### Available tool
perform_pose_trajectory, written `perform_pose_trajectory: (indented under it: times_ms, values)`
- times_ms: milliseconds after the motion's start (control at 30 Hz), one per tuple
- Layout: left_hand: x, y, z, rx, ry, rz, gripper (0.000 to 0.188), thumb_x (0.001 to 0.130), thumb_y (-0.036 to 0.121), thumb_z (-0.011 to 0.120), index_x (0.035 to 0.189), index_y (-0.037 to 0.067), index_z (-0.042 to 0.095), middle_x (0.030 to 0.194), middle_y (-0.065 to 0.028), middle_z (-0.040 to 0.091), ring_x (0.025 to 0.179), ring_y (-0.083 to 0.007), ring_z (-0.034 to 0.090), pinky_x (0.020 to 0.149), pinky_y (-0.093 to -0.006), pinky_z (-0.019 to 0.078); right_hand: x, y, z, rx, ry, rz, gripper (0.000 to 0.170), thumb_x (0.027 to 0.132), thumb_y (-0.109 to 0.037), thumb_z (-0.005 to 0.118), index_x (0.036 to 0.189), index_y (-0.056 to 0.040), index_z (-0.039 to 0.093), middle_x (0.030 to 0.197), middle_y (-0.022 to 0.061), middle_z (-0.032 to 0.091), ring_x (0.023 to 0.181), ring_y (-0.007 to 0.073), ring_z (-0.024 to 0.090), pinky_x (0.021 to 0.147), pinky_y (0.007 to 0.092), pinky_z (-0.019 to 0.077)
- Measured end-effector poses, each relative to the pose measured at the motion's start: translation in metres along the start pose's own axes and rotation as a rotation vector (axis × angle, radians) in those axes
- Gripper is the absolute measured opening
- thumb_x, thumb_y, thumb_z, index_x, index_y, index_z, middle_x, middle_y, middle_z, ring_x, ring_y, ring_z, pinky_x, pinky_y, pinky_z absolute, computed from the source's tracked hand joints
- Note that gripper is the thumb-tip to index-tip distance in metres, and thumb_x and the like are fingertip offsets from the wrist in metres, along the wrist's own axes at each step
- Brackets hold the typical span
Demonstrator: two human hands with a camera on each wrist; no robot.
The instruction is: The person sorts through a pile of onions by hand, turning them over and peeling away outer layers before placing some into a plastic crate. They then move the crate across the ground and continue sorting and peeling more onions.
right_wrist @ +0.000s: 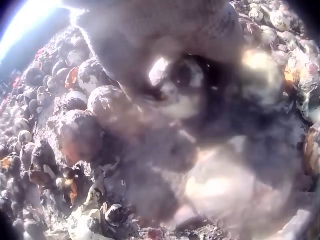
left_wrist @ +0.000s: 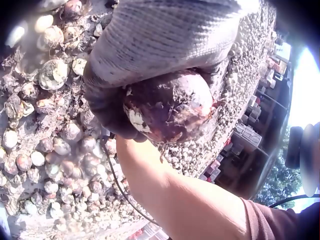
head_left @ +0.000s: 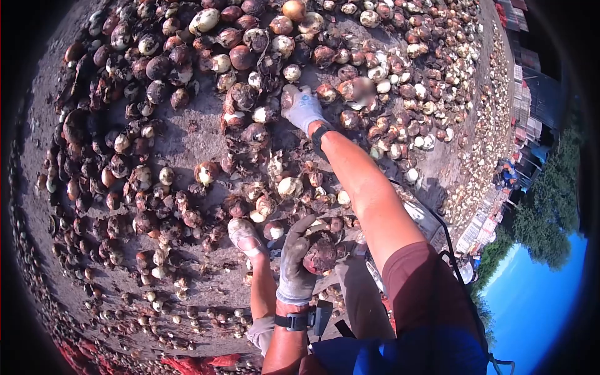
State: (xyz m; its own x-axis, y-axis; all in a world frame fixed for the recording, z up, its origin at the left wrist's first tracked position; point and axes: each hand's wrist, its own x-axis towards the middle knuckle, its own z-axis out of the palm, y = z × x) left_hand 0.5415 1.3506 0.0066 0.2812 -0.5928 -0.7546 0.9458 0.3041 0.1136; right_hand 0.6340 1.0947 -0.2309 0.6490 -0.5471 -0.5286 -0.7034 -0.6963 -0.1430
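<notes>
A dark red, dirt-caked onion (head_left: 320, 255) sits in my gloved left hand (head_left: 296, 265), whose fingers and thumb curl round its side. The left wrist view shows this onion (left_wrist: 172, 107) close up, with peeling skin and a pale bare patch below the glove (left_wrist: 160, 42). Farther out over the heap, my gloved right hand (head_left: 304, 109) grips a small reddish onion (head_left: 288, 97) at its fingertips. In the right wrist view, blur and deep shade hide much of this grip beneath the glove (right_wrist: 165, 30). Loose onions (head_left: 242, 97) lie close round the right hand.
Onions and dry skins cover the dirt ground (head_left: 187, 134) on all sides. My shoe (head_left: 244, 234) stands among them beside the left hand. Red netting (head_left: 200, 362) lies at the lower edge. Crates (head_left: 478, 228) and people (head_left: 507, 172) are at the far right.
</notes>
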Motion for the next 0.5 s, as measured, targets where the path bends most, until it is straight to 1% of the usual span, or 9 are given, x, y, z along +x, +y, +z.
perform_pose_trajectory:
  times_ms: [33,133,167,200,267,333,400,467,500]
  values:
    - [-0.001,-0.001,0.000,0.004,-0.004,-0.005,0.061,0.089,0.042,0.054,0.136,0.003,0.047,0.122,-0.0139,0.059,0.112,-0.0262,0.058,0.097,-0.0385,0.0478,0.005,0.007,0.004,0.102,0.029,0.038,0.060,0.073,-0.029,0.076,0.128,-0.0194,0.055,0.126,0.0151,0.054,0.111,0.0350,0.059,0.094,0.0424,0.0500]
    - [0.000,-0.009,-0.003,0.006,-0.001,-0.007,0.062,0.088,0.041,0.056,0.136,0.003,0.047,0.123,-0.0150,0.059,0.111,-0.0268,0.059,0.097,-0.0391,0.0483,0.028,0.049,0.040,1.085,-0.151,0.058,0.051,0.077,-0.029,0.078,0.124,-0.0202,0.058,0.118,0.0096,0.060,0.108,0.0248,0.061,0.091,0.0424,0.0506]
    - [0.000,-0.011,-0.003,0.004,0.006,-0.011,0.062,0.088,0.041,0.057,0.136,0.003,0.047,0.123,-0.0150,0.059,0.111,-0.0269,0.059,0.096,-0.0393,0.0490,-0.003,0.033,-0.004,1.379,-0.292,0.263,0.041,0.083,-0.027,0.074,0.119,-0.0166,0.059,0.107,0.0055,0.064,0.102,0.0195,0.063,0.086,0.0439,0.0528]
    - [0.000,-0.014,-0.003,0.001,0.011,-0.018,0.062,0.088,0.042,0.058,0.136,0.004,0.047,0.123,-0.0150,0.059,0.110,-0.0271,0.060,0.095,-0.0395,0.0497,-0.013,0.045,-0.009,1.643,-0.491,0.163,0.043,0.086,-0.032,0.070,0.122,-0.0125,0.057,0.110,0.0107,0.065,0.103,0.0259,0.064,0.084,0.0492,0.0543]
    - [0.000,-0.020,-0.003,-0.027,0.013,-0.015,0.062,0.088,0.043,0.059,0.135,0.004,0.048,0.123,-0.0146,0.060,0.109,-0.0272,0.061,0.092,-0.0400,0.0513,-0.049,0.057,-0.024,1.987,-0.747,0.064,0.047,0.090,-0.038,0.064,0.126,-0.0090,0.055,0.117,0.0171,0.063,0.107,0.0341,0.063,0.085,0.0508,0.0547]
    - [0.000,-0.027,0.001,0.028,0.023,0.002,0.062,0.087,0.045,0.059,0.134,0.005,0.050,0.122,-0.0136,0.061,0.107,-0.0273,0.062,0.088,-0.0408,0.0537,-0.092,0.066,-0.034,2.148,-0.759,0.080,0.055,0.091,-0.043,0.061,0.133,-0.0084,0.051,0.123,0.0219,0.060,0.109,0.0407,0.061,0.087,0.0531,0.0542]
    - [0.002,-0.039,-0.002,0.072,0.062,-0.006,0.062,0.087,0.045,0.059,0.133,0.005,0.050,0.122,-0.0140,0.061,0.106,-0.0277,0.062,0.089,-0.0412,0.0532,-0.128,0.076,-0.042,2.243,-0.746,-0.081,0.058,0.092,-0.042,0.060,0.138,-0.0102,0.046,0.128,0.0192,0.057,0.111,0.0380,0.060,0.087,0.0541,0.0537]
    - [0.001,-0.050,0.000,0.105,0.057,-0.009,0.060,0.090,0.045,0.056,0.135,0.006,0.050,0.125,-0.0146,0.059,0.109,-0.0278,0.061,0.092,-0.0447,0.0514,-0.177,0.083,-0.062,2.367,-0.475,-0.021,0.045,0.095,-0.028,0.059,0.135,-0.0111,0.050,0.130,0.0117,0.058,0.114,0.0380,0.059,0.087,0.0532,0.0532]
    - [0.002,-0.054,0.000,0.091,0.042,-0.032,0.060,0.091,0.045,0.055,0.136,0.006,0.049,0.124,-0.0149,0.060,0.109,-0.0278,0.060,0.092,-0.0447,0.0512,-0.205,0.103,-0.061,2.228,-0.317,-0.001,0.044,0.095,-0.026,0.059,0.135,-0.0110,0.050,0.131,0.0094,0.058,0.114,0.0316,0.059,0.087,0.0488,0.0527]
